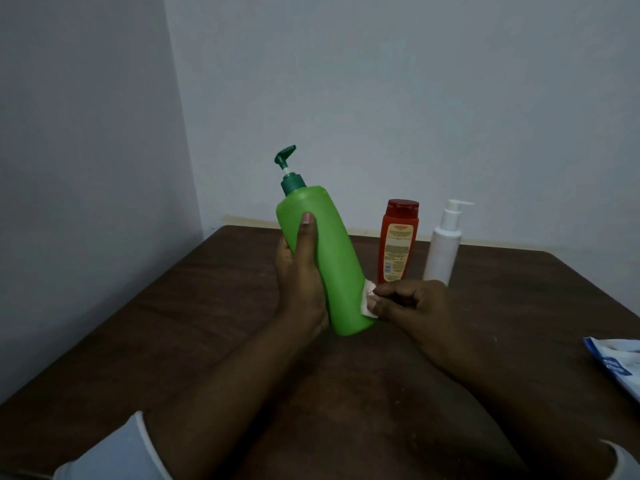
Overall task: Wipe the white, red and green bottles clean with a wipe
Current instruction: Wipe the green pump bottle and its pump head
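Note:
My left hand (302,271) grips a tall green pump bottle (337,265), tilted with its dark green pump pointing up and left. Its base hovers at the dark wooden table (173,323). My right hand (412,304) pinches a small white wipe (367,299) against the lower right side of the green bottle. Behind them, a red bottle (398,240) with a red cap and a white pump bottle (445,244) stand upright side by side near the table's far edge.
A blue and white wipe packet (620,365) lies at the table's right edge. Pale walls meet in a corner behind and to the left of the table. My light sleeves show at the bottom of the view.

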The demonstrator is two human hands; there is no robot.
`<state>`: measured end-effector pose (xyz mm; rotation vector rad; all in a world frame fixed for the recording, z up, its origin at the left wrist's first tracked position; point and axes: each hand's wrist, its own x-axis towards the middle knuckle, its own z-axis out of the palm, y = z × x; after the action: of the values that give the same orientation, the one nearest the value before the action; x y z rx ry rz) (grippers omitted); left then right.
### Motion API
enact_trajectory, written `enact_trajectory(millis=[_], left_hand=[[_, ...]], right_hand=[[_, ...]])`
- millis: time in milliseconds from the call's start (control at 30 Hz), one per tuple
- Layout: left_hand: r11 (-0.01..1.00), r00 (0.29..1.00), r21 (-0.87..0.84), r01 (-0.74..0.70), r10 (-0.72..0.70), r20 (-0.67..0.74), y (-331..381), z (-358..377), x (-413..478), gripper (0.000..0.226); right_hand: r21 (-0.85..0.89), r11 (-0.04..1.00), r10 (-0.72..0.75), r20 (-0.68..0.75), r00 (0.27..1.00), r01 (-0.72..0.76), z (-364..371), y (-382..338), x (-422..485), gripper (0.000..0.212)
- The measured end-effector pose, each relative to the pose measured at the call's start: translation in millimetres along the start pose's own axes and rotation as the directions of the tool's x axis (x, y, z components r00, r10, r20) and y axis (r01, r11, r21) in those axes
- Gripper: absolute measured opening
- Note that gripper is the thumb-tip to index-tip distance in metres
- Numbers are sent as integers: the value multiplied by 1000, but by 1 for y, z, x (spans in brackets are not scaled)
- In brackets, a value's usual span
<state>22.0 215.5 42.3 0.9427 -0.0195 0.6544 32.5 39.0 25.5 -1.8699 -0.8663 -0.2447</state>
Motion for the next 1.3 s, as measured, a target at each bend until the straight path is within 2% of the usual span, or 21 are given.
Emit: enact_trajectory(millis=[67,133,233,267,333,367,433,533,633,733,867,1000,1067,1167,1300], left_hand=[[998,998,-19,58,-58,-11,0,-2,3,36],[986,987,-26,163,-163,-5,3,-2,4,54],[919,917,24,394,-394,62,7,-2,3,64],[884,878,33,467,-468,102,6,-2,2,62],[826,812,20,563,-558,175,4,-3,-3,57],[806,787,20,591,-582,205,2,-4,-5,56],[771,729,50,635,-620,292,-1,-3,-9,60],[708,605,113,697,-666,436,-7,2,-18,70],[675,538,196,711,-702,466,-16,6,-26,72],[714,580,193,673,-671,461,-22,9,-29,73],[767,686,170,619,-633,358,-21,7,-21,66],[776,719,96,624,-618,317,-12,0,-11,68],[779,728,68,624,-610,312,-9,-1,-10,67],[763,698,98,639,-628,344,-3,-3,-10,68],[741,629,155,654,-646,432,-3,-1,-18,67]], right_hand=[[-3,1000,28,28,999,-28,-4,1,1,15],[-27,998,57,73,996,-55,-14,0,2,14],[-80,994,78,133,988,-68,-27,2,2,12],[-76,994,80,92,993,-73,-29,4,2,10],[-64,995,66,-101,993,-72,-30,5,1,8],[-91,995,25,-215,976,-45,-30,5,1,9],[-232,970,-153,-378,913,67,-33,3,4,16],[-407,890,-376,-395,838,206,-34,0,9,21],[-471,851,-421,-349,837,231,-30,-3,9,18],[-523,810,-442,-245,863,266,-30,-5,2,19],[-582,702,-470,53,881,410,-25,-12,-11,24],[-487,680,-443,323,836,548,-12,-27,-21,25],[-443,669,-455,391,800,597,-12,-31,-21,25],[-445,658,-499,345,795,607,-13,-29,-16,25],[-609,655,-521,66,851,448,-21,-19,0,25]])
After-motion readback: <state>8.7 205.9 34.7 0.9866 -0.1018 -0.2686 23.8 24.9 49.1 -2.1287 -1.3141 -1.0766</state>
